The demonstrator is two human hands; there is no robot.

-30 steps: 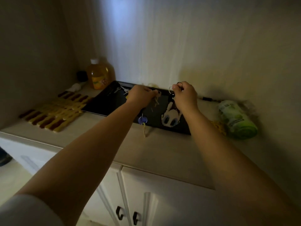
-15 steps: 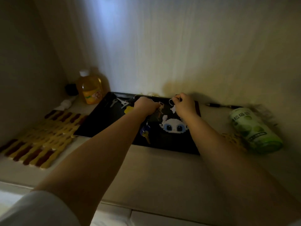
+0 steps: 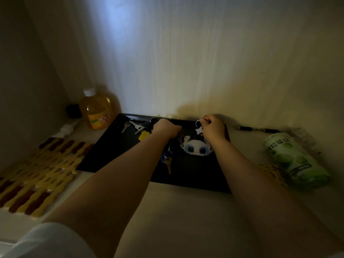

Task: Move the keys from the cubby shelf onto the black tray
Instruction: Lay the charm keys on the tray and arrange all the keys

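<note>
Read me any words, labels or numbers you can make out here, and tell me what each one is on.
"垃圾袋" (partly legible, first character unclear): large print on the green roll.
Smaller print lower on the green roll: too blurred to read.
Label on the yellow bottle: pictures only, text too blurred.
Nothing else readable.

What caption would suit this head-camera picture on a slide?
Both hands, left hand and right hand, lower bunches of keys onto a black tray.

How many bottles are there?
1: an orange drink bottle standing upright in the back left corner, beside the black tray. The green roll lying on the right looks like a wrapped pack, not a bottle.
</note>
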